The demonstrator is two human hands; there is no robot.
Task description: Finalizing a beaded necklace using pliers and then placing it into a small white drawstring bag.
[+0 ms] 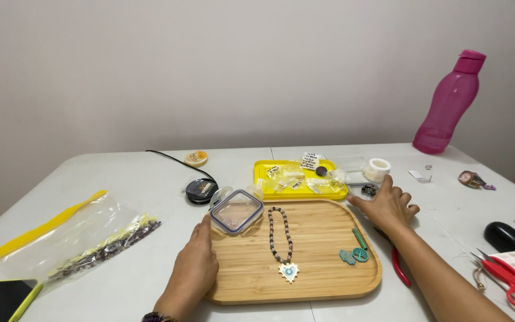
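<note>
While your left hand (193, 268) rests flat and spread at the wooden tray (323, 280) holding a beaded necklace (281, 235), your right hand (388, 206), fingers spread, grips nothing beside the yellow tray (263, 173) of small bags.

Two bare hands and forearms in view, no sleeves, no gloves. Left hand (193, 269): beaded bracelet (157, 317) at the wrist, dark purplish beads, only partly visible at the frame's bottom edge. Right hand (388, 206): no rings or watch visible, forearm bare up to the frame edge.
</note>
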